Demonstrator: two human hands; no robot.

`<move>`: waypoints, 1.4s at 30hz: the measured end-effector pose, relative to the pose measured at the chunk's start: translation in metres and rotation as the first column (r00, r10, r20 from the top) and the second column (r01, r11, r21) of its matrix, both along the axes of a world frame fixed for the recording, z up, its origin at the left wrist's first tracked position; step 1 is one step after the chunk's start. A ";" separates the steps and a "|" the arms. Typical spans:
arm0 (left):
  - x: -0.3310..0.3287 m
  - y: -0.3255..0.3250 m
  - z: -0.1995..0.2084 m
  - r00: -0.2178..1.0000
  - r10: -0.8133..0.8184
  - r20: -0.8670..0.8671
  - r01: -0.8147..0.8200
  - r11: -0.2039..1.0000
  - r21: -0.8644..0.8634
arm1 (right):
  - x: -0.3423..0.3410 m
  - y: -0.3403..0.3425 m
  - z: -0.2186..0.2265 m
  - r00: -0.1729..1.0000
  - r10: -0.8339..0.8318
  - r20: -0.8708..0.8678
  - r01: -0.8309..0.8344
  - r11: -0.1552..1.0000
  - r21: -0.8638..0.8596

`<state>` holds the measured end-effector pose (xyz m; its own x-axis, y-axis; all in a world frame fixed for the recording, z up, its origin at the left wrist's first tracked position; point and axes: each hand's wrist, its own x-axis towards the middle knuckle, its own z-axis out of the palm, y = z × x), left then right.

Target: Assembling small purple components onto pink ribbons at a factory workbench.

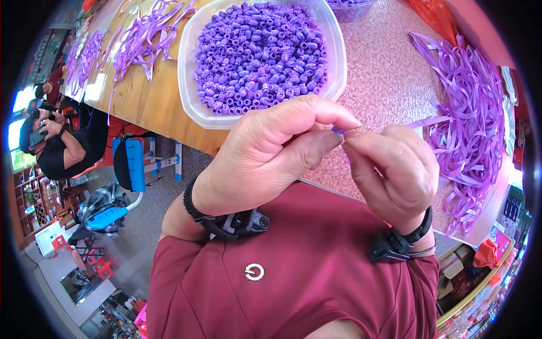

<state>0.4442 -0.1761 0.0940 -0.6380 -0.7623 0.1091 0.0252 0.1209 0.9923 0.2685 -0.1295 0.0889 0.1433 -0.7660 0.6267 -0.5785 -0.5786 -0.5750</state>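
Pinched Tight, Just off the Near Right Corner of the Translucent Plastic Tub (pixel 188 70)

Opening far left, with a person in dark clothes (pixel 73 150) holding a dark handheld device (pixel 38 136), not far from a blue chair (pixel 129 161). Up now to the wooden tabletop (pixel 149 107), strewn with loose purple ribbons (pixel 148 39). Next along, straight to the tub, heaped with hollow, barrel-shaped purple beads (pixel 259 56), just beyond the left hand (pixel 271 150).

And here, right in the thick of it! Pinching narrow with that left hand, thumb against index finger, on a small purple piece (pixel 337 130). Mostly hidden by fingertips, so cannot tell whether bead or ribbon end. Narrow again at the right hand (pixel 398 166), with thumb and index finger close together, just to the right of the piece; cannot tell whether gripping it too. Fastened around both wrists: black bands (pixel 424 223).

Finishing far right, over the pink speckled tabletop (pixel 389 62), with a long heap of purple ribbons (pixel 468 135) near the right hand, well apart from the left, and beyond that, an orange-red plastic bag (pixel 432 20).
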 end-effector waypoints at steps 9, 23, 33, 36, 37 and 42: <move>0.008 -0.002 0.014 0.996 -0.087 -0.015 0.088 0.941 0.327 | -0.003 0.001 0.000 0.998 0.025 0.063 -0.030 0.996 0.082; 0.024 -0.004 0.017 0.967 -0.008 0.256 0.003 1.000 0.021 | -0.005 -0.001 0.003 0.991 0.125 0.054 -0.134 0.966 0.222; 0.023 -0.003 0.016 0.936 -0.031 0.350 0.130 0.956 -0.263 | 0.002 -0.003 0.004 0.946 0.270 0.179 -0.321 0.856 0.405; 0.025 -0.005 0.016 0.916 -0.062 0.397 0.163 0.961 -0.225 | -0.002 -0.002 0.007 0.932 0.294 0.212 -0.360 0.819 0.446; 0.027 -0.006 0.017 0.901 -0.094 0.424 0.200 0.957 -0.212 | -0.004 0.000 0.005 0.934 0.239 0.264 -0.340 0.817 0.466; 0.057 -0.018 0.023 0.888 -0.106 0.447 0.161 0.983 -0.087 | -0.042 0.013 0.017 0.891 -0.137 0.433 -0.177 0.773 0.609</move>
<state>0.5008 -0.1942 0.1172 -0.7366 -0.6654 -0.1214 -0.3849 0.2649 0.8841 0.2266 -0.1164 0.1056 0.0009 -0.9999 0.0116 -0.1724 -0.0116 -0.9850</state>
